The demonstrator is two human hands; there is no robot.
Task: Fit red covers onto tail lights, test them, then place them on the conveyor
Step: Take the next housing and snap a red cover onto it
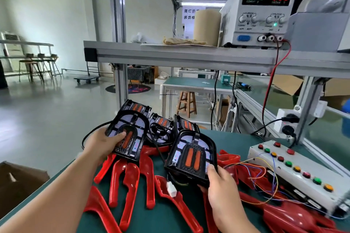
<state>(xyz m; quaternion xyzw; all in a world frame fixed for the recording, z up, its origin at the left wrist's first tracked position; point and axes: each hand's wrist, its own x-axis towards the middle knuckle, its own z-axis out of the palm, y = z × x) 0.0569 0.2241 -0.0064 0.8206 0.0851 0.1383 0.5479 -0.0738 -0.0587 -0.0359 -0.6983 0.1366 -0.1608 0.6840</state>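
Beyond the bench, a pale workshop with a glossy grey floor [47, 104] holds a wooden stool [186, 103] and a far green table [189, 82]. Nearer, the green-matted workbench [236, 138] carries scattered red plastic covers [130, 185] and a white box of coloured buttons [295, 172]. Above them, the left hand [100, 143] grips a black-framed tail light [126, 136]; the right hand [221, 181] grips a second black-framed tail light [191, 155].

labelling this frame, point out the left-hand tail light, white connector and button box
left-hand tail light [132, 139], head view, face beside thumb
white connector [171, 189], head view, plastic body
button box [306, 187], head view, bare white top
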